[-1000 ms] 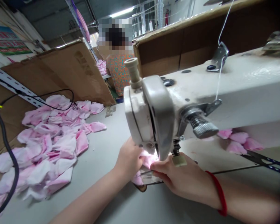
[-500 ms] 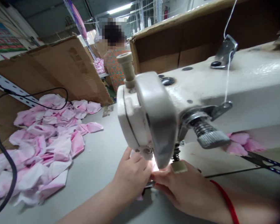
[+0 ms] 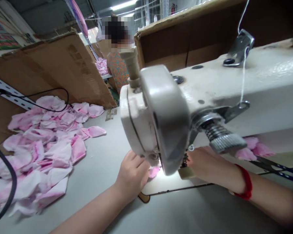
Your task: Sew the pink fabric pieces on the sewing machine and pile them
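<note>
My left hand (image 3: 133, 174) is curled beside the needle area of a white sewing machine (image 3: 136, 113), its wrist on the table side. A small pink fabric piece (image 3: 153, 172) pokes out at its fingertips, lit by the machine's lamp; the rest of the piece is hidden. My right hand (image 3: 201, 162) reaches in behind the machine head from the right, past the spring and the beige block (image 3: 186, 173). The head covers its fingers, so what they hold does not show. A red band (image 3: 245, 182) circles the right wrist.
A heap of pink and white fabric pieces (image 3: 48, 143) lies at left, near a black cable (image 3: 11, 172). Cardboard walls (image 3: 63, 68) stand behind. Dark-handled scissors (image 3: 280, 167) and more pink pieces (image 3: 254, 149) sit under the machine arm. A person (image 3: 119, 68) is beyond.
My right hand has moved up and away from the left, behind the machine head. My left hand has shifted slightly left, and pink fabric now shows by its fingertips. The view has moved a little.
</note>
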The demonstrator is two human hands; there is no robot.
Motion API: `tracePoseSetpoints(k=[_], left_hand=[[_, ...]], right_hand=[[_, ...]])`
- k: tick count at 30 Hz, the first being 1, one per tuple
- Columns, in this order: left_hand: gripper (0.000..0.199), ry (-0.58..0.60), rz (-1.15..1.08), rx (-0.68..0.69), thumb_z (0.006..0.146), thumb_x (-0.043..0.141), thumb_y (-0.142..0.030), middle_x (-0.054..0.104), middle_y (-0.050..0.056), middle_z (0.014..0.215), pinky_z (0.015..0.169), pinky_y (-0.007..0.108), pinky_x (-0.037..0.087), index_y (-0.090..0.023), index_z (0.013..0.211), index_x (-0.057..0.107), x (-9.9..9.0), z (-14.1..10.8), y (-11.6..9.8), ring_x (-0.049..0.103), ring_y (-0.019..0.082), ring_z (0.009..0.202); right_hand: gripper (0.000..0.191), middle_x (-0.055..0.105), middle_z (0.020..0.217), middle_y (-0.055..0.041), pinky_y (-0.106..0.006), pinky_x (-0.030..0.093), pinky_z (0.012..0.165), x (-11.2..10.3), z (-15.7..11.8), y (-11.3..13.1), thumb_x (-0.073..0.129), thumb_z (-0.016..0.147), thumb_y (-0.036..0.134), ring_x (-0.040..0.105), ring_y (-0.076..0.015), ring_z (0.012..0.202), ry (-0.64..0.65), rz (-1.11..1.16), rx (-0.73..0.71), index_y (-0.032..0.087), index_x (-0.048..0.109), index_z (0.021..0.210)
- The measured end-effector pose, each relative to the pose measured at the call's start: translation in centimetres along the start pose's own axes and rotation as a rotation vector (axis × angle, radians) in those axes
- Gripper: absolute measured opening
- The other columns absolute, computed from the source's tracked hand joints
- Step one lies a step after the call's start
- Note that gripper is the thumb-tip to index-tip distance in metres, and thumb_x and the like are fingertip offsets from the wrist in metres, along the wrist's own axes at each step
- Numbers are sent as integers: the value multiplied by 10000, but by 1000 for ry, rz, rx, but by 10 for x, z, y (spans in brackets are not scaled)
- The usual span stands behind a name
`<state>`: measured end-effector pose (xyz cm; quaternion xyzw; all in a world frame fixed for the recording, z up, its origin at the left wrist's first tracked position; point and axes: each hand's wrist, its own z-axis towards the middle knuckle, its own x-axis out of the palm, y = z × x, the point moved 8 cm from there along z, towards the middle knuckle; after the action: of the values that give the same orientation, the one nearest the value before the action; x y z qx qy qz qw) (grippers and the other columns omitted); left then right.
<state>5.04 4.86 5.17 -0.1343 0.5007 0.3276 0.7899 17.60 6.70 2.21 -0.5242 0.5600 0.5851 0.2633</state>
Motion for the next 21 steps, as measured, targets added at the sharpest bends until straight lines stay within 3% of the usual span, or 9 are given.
tracePoseSetpoints(k=[7, 14, 17, 21], left_hand=[[308, 22, -29, -2, 787, 349, -129, 467, 17, 550, 534, 238, 373, -166, 507, 471, 1, 1, 0, 448, 129, 554], [277, 0, -12, -62, 735, 373, -100, 470, 13, 506, 522, 248, 390, -183, 495, 485, 4, -1, 6, 475, 151, 556], [243, -27, -29, -61, 680, 373, -37, 526, 17, 576, 546, 248, 397, -188, 603, 548, 1, 0, 3, 497, 157, 602], [308, -59, -92, -24, 662, 346, -2, 558, 11, 630, 593, 243, 402, -194, 706, 584, -6, 4, -1, 504, 148, 645]], right_hand=[[275, 514, 520, -30, -255, 226, 460, -6, -9, 9, 363, 765, 243, 493, -152, 514, -61, -45, 7, 184, 440, 507], [288, 459, 458, 1, -239, 230, 456, -10, -7, 6, 394, 760, 237, 461, -127, 488, -45, 41, 30, 186, 431, 478], [240, 447, 452, 14, -232, 227, 454, -10, -5, 7, 416, 737, 204, 446, -117, 482, -32, 94, 14, 187, 448, 499], [191, 489, 510, 19, -225, 228, 459, -14, -5, 5, 408, 730, 180, 456, -111, 520, -106, 131, 34, 192, 487, 556]])
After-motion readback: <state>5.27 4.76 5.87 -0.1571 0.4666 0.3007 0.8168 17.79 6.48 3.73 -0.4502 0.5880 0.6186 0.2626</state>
